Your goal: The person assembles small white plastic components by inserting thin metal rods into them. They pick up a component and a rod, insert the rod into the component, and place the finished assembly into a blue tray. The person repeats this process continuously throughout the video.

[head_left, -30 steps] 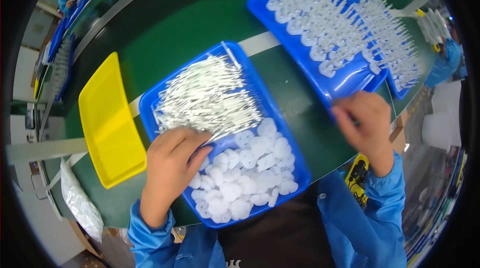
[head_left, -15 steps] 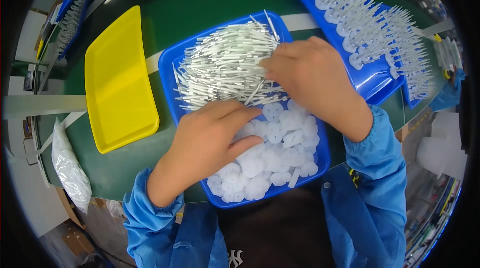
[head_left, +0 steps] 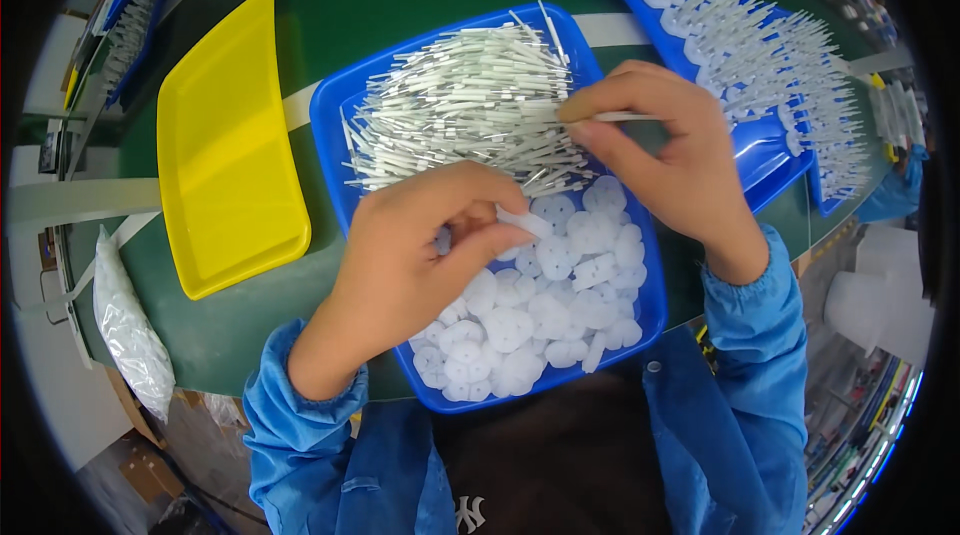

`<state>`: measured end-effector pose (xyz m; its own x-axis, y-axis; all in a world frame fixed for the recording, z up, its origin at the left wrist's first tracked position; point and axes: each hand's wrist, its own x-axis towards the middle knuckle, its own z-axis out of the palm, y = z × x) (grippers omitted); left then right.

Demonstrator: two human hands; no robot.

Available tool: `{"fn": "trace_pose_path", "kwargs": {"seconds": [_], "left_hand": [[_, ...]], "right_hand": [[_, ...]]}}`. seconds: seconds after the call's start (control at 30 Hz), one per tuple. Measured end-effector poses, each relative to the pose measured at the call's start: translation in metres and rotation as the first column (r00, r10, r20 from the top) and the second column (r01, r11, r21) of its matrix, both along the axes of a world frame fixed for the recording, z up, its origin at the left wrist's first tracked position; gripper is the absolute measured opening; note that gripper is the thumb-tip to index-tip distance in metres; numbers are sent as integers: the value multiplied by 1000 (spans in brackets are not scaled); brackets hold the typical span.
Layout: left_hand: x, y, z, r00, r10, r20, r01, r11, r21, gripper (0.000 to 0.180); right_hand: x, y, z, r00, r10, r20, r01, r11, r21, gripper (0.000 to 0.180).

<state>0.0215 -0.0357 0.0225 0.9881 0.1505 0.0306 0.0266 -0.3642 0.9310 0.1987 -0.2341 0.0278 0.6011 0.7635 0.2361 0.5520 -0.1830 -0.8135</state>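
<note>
My left hand (head_left: 420, 245) pinches a translucent white plastic disc (head_left: 527, 223) between thumb and fingertips, just over a heap of similar discs (head_left: 510, 330). Between the thumb and fingers of my right hand (head_left: 675, 140) is a thin white stick (head_left: 628, 117), held nearly level, at the right side of the tray. The blue tray (head_left: 655, 310) below both hands carries the discs in its near part. A thick pile of white sticks with shiny metallic parts (head_left: 465, 100) fills its far part.
An unfilled yellow tray (head_left: 235, 155) lies on the green table (head_left: 340, 310) at left. At the far right, blue trays (head_left: 765, 160) hold upright sticks standing in discs (head_left: 740, 45). A clear plastic bag (head_left: 130, 335) hangs at the table's left edge.
My right hand has drawn back rightward from the stick pile with one stick in its fingers. My left hand has lifted slightly and now shows a disc in its pinch.
</note>
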Motion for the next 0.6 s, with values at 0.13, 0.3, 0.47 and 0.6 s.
{"fn": "trace_pose_path", "kwargs": {"seconds": [0.13,0.3,0.47,0.6], "left_hand": [[-26,-4,-4,987,124,106,-110,985,-132,32],[-90,-40,-27,925,237,296,-200,968,-150,37],[-101,-59,-38,814,385,435,-369,921,-124,40],[-70,-40,-42,823,311,476,-351,936,-5,42]], "right_hand": [[-24,-33,7,986,103,-134,-67,966,249,14],[-80,-71,4,979,81,-188,-43,979,200,18],[-97,-78,-30,984,-89,-151,128,954,270,23],[-81,-54,-34,983,-135,-125,161,961,224,28]]}}
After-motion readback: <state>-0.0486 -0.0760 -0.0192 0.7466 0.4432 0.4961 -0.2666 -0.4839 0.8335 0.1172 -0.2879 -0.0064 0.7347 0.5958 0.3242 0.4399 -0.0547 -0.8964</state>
